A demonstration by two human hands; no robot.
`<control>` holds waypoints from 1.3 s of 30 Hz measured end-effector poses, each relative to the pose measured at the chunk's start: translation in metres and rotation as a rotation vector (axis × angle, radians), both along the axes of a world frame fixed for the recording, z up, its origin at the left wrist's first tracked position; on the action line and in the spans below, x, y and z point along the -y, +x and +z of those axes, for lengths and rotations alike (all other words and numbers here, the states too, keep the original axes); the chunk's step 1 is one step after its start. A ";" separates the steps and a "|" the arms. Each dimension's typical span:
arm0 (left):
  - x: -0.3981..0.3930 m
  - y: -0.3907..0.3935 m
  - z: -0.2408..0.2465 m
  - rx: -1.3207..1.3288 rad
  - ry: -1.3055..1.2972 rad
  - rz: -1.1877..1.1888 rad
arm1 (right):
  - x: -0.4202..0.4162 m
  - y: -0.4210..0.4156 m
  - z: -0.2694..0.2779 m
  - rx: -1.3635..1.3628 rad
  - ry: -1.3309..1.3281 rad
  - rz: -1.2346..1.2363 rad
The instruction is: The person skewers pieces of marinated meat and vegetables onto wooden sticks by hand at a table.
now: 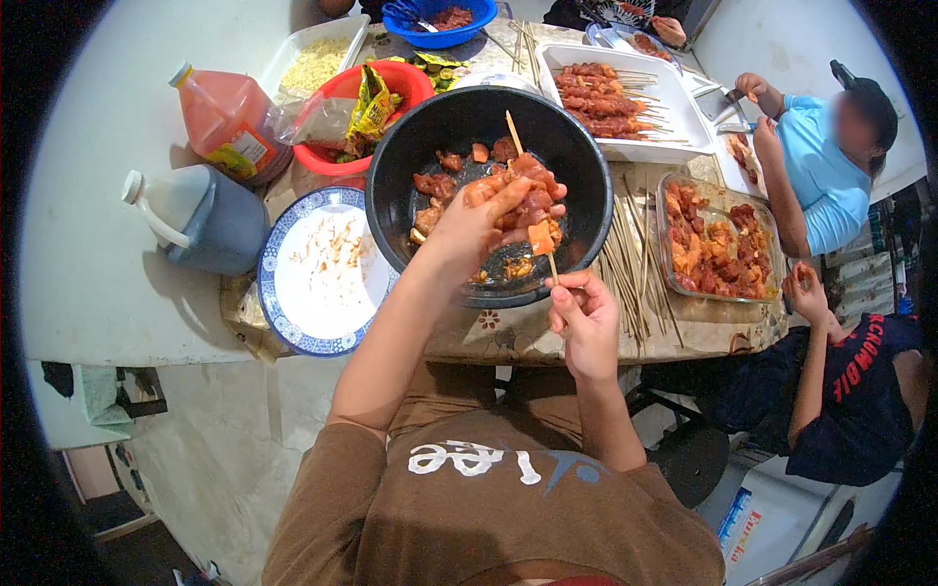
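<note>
My left hand (489,220) is wrapped around pieces of raw marinated meat (533,192) threaded on a bamboo skewer (513,132). The skewer slants over a black basin (381,198), its tip pointing away from me. With thumb and fingertips, my right hand (585,315) grips the skewer's lower end just past the basin's near rim. An orange-coloured piece (541,238) sits lowest on the stick. Loose meat chunks (434,184) and some marinade lie in the basin, partly hidden behind my left hand.
Left of the basin are a blue-rimmed plate (272,293), two jugs, one of dark liquid (212,220), one reddish (227,117), and a red bowl (414,77). Rightward lie bare skewers (634,271), a glass dish of meat (722,293) and a white tray of filled skewers (546,62). Other people work nearby.
</note>
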State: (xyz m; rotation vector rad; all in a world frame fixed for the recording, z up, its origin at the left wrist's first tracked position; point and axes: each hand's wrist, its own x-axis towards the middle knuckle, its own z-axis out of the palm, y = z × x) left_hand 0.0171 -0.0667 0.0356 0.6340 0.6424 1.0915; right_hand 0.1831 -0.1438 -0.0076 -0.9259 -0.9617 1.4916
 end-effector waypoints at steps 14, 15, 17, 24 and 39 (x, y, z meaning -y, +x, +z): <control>0.006 0.001 -0.005 -0.111 0.141 -0.141 | -0.002 0.002 0.008 0.030 0.049 -0.010; 0.007 0.001 -0.004 -0.117 0.146 -0.141 | -0.002 0.002 0.008 0.039 0.055 -0.008; 0.006 0.001 -0.004 -0.108 0.158 -0.168 | -0.002 0.001 0.010 0.051 0.059 -0.015; 0.007 0.003 -0.005 -0.023 0.091 -0.068 | -0.004 0.000 0.014 0.064 0.094 -0.052; 0.011 -0.019 0.003 -0.357 0.163 0.007 | -0.006 0.003 0.015 -0.009 0.050 -0.036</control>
